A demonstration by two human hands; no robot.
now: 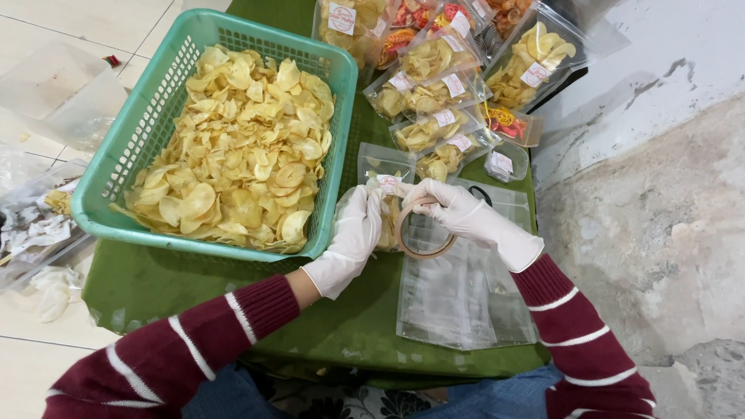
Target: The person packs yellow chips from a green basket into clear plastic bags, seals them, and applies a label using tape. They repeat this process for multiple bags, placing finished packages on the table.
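Observation:
Both my hands wear white gloves. My left hand (353, 233) grips a clear bag of yellow chips (386, 221) just right of the green basket. My right hand (458, 209) holds a roll of clear tape (423, 230) against the top of that bag. A small white label (388, 183) sits on the bag's upper part. Under my right wrist lies a stack of flat clear pouches (458, 299).
A teal plastic basket (143, 128) piled with yellow chips (240, 147) stands on the green cloth-covered table (155, 287). Several sealed, labelled chip bags (434, 93) lie at the far side. Crumpled plastic (39, 217) lies on the tiled floor at left; a rough wall is on the right.

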